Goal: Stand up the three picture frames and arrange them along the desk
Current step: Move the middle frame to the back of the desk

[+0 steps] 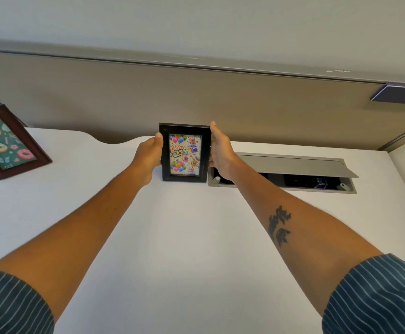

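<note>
White table (196,237) against a grey partition. At picture centre, both hands, left (148,153) and right (222,154), clasp the upright black frame (184,153), long axis vertical, its base apparently touching the table.

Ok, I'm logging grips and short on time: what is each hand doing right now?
Left hand: closed on the left edge of the black birthday frame.
Right hand: pressed flat against the same frame's right edge, holding it upright.

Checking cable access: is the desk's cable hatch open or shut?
Open: the grey lid is tilted up, showing the dark recess beneath.
</note>
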Tool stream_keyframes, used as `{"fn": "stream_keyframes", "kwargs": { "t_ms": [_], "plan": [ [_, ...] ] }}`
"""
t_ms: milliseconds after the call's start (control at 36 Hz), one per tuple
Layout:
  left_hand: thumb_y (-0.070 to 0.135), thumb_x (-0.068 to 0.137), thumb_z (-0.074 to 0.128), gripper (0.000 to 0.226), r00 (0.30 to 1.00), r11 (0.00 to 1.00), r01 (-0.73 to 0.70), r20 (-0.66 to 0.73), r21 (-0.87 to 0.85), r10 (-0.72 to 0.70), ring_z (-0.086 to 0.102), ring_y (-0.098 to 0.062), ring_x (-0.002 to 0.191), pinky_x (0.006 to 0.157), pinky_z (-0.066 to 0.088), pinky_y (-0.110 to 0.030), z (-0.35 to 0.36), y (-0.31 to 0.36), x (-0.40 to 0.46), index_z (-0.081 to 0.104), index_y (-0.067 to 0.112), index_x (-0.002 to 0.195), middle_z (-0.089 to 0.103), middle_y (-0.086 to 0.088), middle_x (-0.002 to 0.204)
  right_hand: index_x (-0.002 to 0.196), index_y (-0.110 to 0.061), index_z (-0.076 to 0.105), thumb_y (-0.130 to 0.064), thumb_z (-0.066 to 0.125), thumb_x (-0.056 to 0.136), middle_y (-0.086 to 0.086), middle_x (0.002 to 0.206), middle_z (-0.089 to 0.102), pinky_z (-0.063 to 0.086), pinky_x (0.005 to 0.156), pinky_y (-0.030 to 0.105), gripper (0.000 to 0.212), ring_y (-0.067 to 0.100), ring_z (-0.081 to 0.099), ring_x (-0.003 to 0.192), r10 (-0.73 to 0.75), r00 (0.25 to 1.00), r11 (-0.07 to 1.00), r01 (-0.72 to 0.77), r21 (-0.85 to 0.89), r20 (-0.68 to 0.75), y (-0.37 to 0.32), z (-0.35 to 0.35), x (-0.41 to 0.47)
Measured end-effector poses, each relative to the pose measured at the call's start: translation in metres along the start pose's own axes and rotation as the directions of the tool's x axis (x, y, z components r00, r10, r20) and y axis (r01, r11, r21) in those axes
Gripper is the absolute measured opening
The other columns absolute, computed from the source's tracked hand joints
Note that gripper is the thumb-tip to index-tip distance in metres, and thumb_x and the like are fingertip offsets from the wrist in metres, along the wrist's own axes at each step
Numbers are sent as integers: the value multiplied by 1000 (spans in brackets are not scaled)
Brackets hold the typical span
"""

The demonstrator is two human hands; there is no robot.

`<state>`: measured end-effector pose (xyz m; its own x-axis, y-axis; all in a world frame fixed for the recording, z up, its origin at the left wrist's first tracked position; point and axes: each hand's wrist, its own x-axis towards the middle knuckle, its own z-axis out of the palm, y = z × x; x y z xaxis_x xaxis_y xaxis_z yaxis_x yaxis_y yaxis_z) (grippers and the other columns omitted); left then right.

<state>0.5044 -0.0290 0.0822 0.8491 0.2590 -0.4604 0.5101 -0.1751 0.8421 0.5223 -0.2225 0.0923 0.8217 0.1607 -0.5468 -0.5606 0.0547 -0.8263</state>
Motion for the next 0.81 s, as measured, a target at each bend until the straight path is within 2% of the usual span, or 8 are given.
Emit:
{"fn": "stream_keyframes", "kwargs": {
  "t_ms": [167,389,472,556,611,667,750,806],
  "plan": [
    [53,109,34,55,1000,1000,0,10,-1,0,53,-32,140,111,49,-49,3,0,0,47,19,149,54,-11,154,161,-23,48,-72,31,108,11,162,57,27,132,63,75,35,50,152,2,1000,1000,-2,-5,8,-1,-3,3],
    [55,108,34,57,1000,1000,-13,20,19,13,52,-32,140,114,48,-51,4,0,-1,46,19,151,52,-11,156,158,-22,49,-77,25,107,10,153,61,34,128,58,78,35,54,146,10,999,998,-8,-56,41,-2,-11,-2],
    [55,108,32,60,998,993,-63,13,105,62,50,-33,143,116,45,-51,1,-4,-5,44,16,153,50,-11,158,156,-21,51,-78,25,106,12,150,63,38,127,56,81,32,58,141,3,1000,994,0,-110,24,0,-11,-7],
    [54,108,34,61,988,960,-153,6,236,156,45,-33,146,114,43,-47,-2,-13,-14,41,16,156,45,-11,161,146,-17,59,-73,26,109,14,150,65,46,119,48,75,33,60,139,-51,996,963,30,-268,-72,5,-13,-15],
    [53,107,39,62,979,927,-197,8,318,206,38,-32,151,116,41,-49,-5,-22,-21,36,18,158,37,-10,167,143,-14,62,-63,29,113,13,146,68,50,116,48,66,31,62,137,-200,973,887,130,-444,-116,13,-17,-22],
    [53,105,44,68,968,866,-229,10,444,251,26,-33,157,122,31,-54,-9,-31,-29,30,18,162,26,-11,172,141,-12,63,-52,34,116,13,144,68,52,115,51,56,30,62,135,-382,919,740,239,-629,-100,23,-26,-33],
    [59,102,43,81,934,691,-277,20,668,356,3,-34,162,127,7,-59,-14,-44,-45,19,16,166,7,-11,176,154,-8,54,-46,42,115,14,162,54,42,124,53,56,32,46,153,-573,819,396,253,-882,-22,36,-42,-50],
    [69,98,38,89,898,590,-325,45,739,438,-5,-35,162,127,1,-58,-17,-51,-62,13,16,167,-3,-11,176,161,-8,46,-48,43,112,16,172,41,33,130,55,64,35,35,161,-615,786,192,228,-955,64,41,-50,-66]
  ]
}}
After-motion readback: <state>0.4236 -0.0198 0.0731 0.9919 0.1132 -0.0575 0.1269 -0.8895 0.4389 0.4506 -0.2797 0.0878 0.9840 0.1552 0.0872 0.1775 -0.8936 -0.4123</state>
